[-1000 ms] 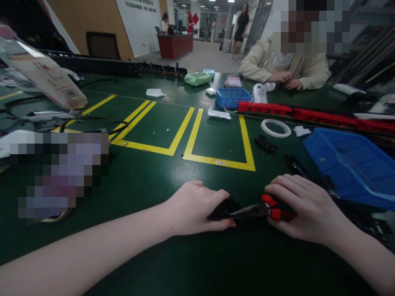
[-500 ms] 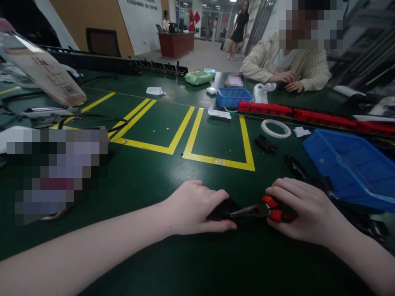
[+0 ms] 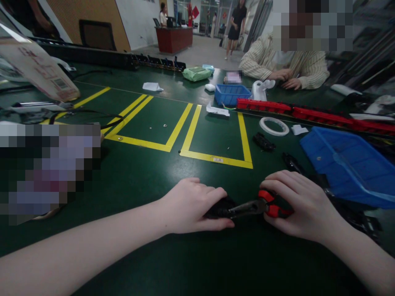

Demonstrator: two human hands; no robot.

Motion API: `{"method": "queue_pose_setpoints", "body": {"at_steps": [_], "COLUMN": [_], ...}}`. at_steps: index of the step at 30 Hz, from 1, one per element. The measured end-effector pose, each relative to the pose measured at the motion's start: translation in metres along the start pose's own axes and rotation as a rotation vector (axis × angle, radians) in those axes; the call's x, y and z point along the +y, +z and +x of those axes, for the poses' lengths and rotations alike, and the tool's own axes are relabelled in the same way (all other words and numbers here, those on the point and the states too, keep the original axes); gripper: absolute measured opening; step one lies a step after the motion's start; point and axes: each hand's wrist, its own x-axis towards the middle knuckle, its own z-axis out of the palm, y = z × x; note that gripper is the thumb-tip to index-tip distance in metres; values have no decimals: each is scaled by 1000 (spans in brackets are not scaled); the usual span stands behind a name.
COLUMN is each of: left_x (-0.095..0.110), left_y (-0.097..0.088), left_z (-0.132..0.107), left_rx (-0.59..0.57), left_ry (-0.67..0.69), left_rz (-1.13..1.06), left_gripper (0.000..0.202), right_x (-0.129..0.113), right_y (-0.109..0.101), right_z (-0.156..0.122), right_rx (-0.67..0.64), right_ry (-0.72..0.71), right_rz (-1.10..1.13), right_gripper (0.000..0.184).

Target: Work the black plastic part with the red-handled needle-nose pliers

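Observation:
In the head view my left hand is closed around a black part, mostly covered by the fingers and pressed low over the green table. My right hand grips the red handles of needle-nose pliers. Their long grey jaws point left and meet the right end of the black part. Whether the jaws pinch it or only touch it, I cannot tell. Several similar-looking black pieces, one of them a black clip-like piece, lie beyond and beside my right hand.
A large blue bin stands right, near a roll of white tape. Yellow tape marks rectangles on the table. Farther back are a red strip, a small blue bin and a green packet. A person in a striped shirt sits opposite.
The pliers have turned a little in my right hand, which has shifted slightly left and up. My left hand keeps its hold on the black part. The whole view has shifted slightly.

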Motion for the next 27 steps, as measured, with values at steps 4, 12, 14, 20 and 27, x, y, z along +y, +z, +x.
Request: {"method": "queue_pose_setpoints", "body": {"at_steps": [4, 12, 14, 20, 27], "left_x": [0, -2, -1, 0, -2], "left_y": [1, 2, 1, 1, 5], "left_z": [-1, -2, -1, 0, 0], "left_rx": [31, 35, 26, 25, 29], "left_ry": [25, 38, 30, 16, 30], "left_rz": [30, -1, 5, 16, 57], "left_gripper": [39, 38, 38, 38, 38], "right_x": [1, -1, -1, -2, -5], "right_y": [0, 0, 0, 0, 0], "right_z": [1, 2, 1, 2, 4], "right_rx": [30, 28, 26, 17, 4], "right_ry": [17, -44, -44, -32, -44], "right_rz": [-8, -3, 4, 36, 7], "right_gripper": [25, 22, 21, 18, 16]}}
